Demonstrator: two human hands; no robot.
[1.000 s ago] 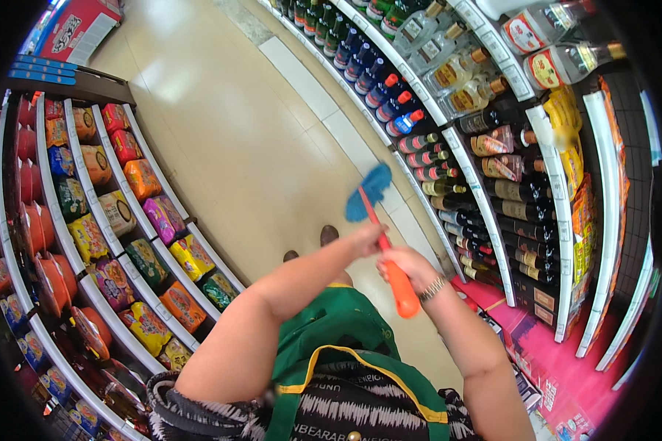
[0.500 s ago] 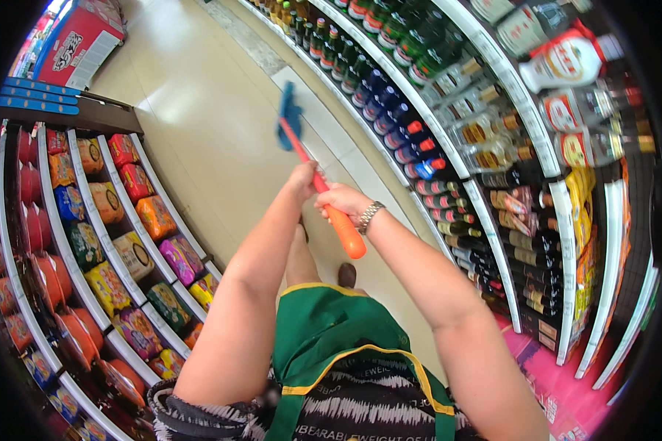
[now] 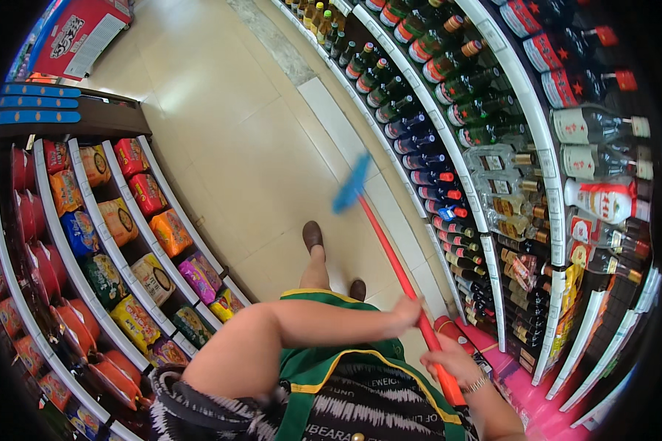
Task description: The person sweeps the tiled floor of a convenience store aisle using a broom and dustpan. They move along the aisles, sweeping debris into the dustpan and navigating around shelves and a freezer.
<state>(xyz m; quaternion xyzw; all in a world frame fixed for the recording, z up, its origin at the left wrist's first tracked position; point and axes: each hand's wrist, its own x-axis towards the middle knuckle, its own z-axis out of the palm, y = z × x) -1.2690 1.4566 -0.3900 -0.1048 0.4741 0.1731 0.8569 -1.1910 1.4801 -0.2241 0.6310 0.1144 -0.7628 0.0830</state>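
Okay, green apron (image 3: 296,361) nearest; right hand (image 3: 452,364) is wrapped round the red pole (image 3: 388,253) low down, left hand (image 3: 403,316) closed round it farther up, blurred. Pole slants up-left to the blue head (image 3: 351,185), over the floor (image 3: 221,147) at the edge of the pale tile strip (image 3: 328,110); blur hides whether it touches. Bottle shelf (image 3: 554,198) on the right, bright packets (image 3: 171,231) left, red carton (image 3: 88,37) farthest. Reads as mid-stroke; next stroke likely calls for both hands firm, blue head clear of the bottle shelf.

One mop (image 3: 390,250), two shoes (image 3: 312,237) and three blue strips (image 3: 37,104) show.
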